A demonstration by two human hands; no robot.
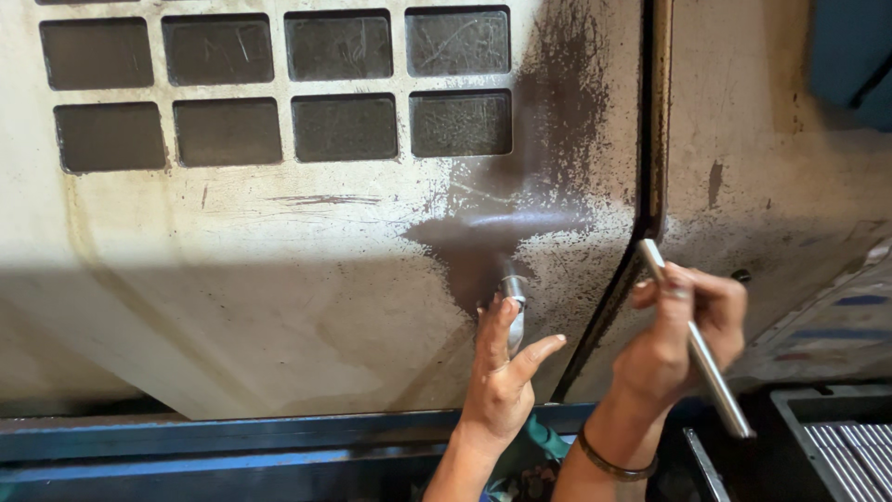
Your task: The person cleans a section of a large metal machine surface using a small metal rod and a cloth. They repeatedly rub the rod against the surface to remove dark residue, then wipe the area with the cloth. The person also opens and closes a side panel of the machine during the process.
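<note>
The left hand [502, 367] grips the one metal door handle [513, 299] on the grimy machine door [279, 279], fingers curled around it with the thumb spread out to the right. Just right of it, the right hand [678, 344] is clenched around one steel rod [695, 339], held slanting. Above and left of both hands, eight dark rectangular window panes [344, 125] sit in two rows of four. Below right of the right hand lies a tray of more steel rods [859, 451].
</note>
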